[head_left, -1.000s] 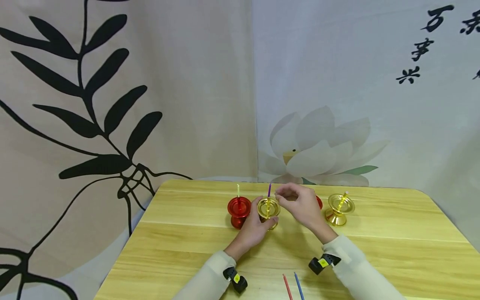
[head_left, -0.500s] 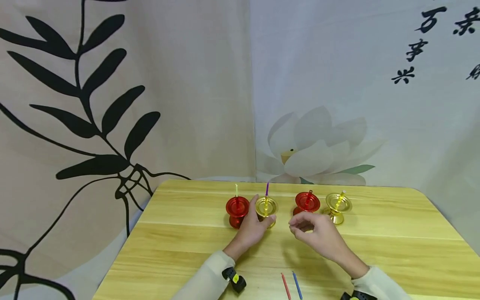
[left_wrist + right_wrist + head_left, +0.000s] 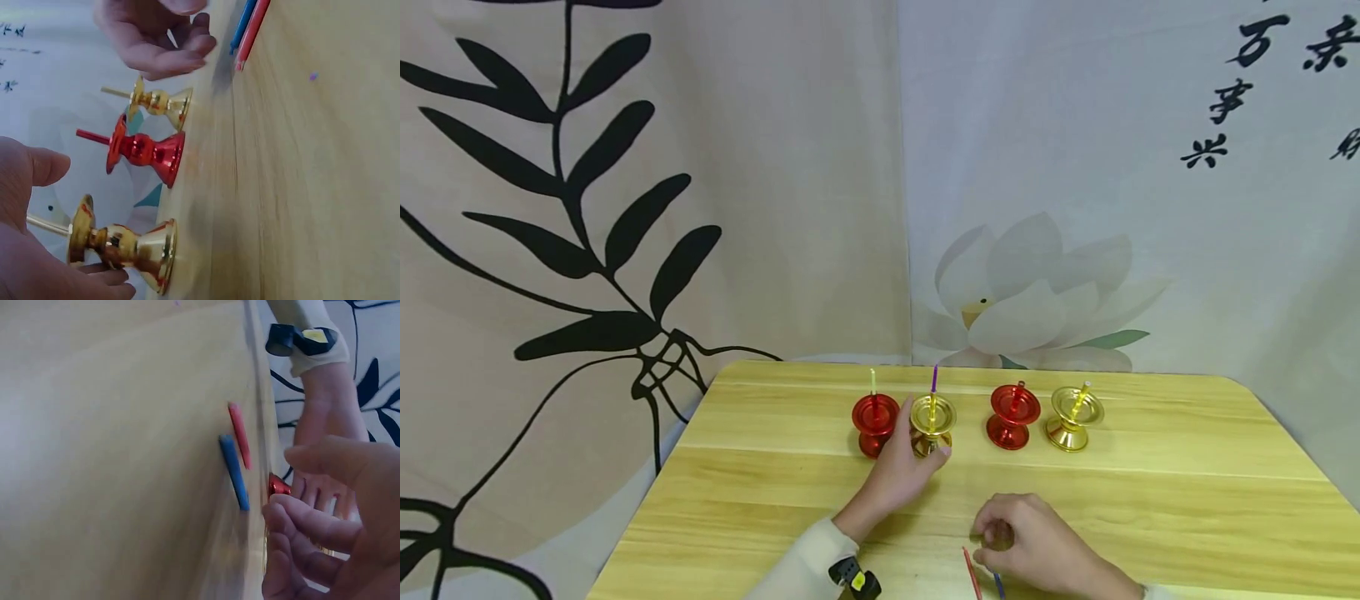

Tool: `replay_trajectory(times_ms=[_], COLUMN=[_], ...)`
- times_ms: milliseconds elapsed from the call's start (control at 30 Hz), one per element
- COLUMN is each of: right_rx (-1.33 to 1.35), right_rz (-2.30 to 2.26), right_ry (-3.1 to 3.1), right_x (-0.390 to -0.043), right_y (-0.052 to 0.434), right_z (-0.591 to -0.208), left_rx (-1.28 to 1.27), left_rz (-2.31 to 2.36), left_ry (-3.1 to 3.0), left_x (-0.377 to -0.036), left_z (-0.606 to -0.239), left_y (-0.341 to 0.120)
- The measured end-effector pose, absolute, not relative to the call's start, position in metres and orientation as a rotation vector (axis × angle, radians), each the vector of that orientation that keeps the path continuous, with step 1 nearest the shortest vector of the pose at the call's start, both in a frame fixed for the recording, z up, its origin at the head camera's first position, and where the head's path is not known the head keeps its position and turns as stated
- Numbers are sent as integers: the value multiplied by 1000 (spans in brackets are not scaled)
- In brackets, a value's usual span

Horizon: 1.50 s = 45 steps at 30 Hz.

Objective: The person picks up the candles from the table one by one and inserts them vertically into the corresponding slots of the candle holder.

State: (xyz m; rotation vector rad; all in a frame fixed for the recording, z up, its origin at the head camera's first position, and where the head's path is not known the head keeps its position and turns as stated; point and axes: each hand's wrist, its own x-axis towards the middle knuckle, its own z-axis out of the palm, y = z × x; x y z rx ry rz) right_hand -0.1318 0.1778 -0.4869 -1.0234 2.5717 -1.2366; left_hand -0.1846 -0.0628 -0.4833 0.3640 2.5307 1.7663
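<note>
My left hand [image 3: 898, 471] is beside a gold candlestick [image 3: 946, 415], its fingers spread around the near left side and the thumb away from the stem in the left wrist view. A purple candle [image 3: 935, 379] stands upright in that candlestick. To its left, a red candlestick [image 3: 868, 435] bears a pale yellow candle [image 3: 873, 381], partly behind my left hand. My right hand [image 3: 1037, 542], fingers loosely bent with nothing between them, hovers close over a red candle [image 3: 972, 573] and a blue candle [image 3: 233, 470], both lying on the table. In the head view it covers part of the blue one.
A second red candlestick [image 3: 1009, 435] and a second gold one [image 3: 1067, 435] stand to the right, each with a short upright tube and no candle. The wooden table [image 3: 760, 500] ends at a printed backdrop [image 3: 820, 208]. A small purple speck [image 3: 314, 76] lies on the tabletop.
My right hand has left the purple candle's side and come back toward the near edge, over the loose candles. My left hand has slipped slightly down and loosened at the gold candlestick.
</note>
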Motion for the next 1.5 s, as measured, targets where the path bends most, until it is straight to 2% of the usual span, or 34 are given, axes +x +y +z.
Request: replay_trajectory(times_ms=[333,567,833,1200,1500], right_rx=[-1060,-1114,-1332,-1117,-1181], right_rz=[-1088,-1013,-922,-981,-935], right_ry=[2607,2640,2709,2530,2549], right_x=[-124,-124,-126,-122,-119], right_y=[170,165,165,164,165], right_z=[-489,-491,-496,-486,-486], left_rx=[389,510,635,619,544], left_rz=[1686,1577,1504,1564,1688], left_ry=[2424,2330,2311,2423,2431], left_x=[-153,-143,-165,-201,-225], left_z=[-471,-466,-460,-469,-473], left_y=[-66,-55,-26,13,33])
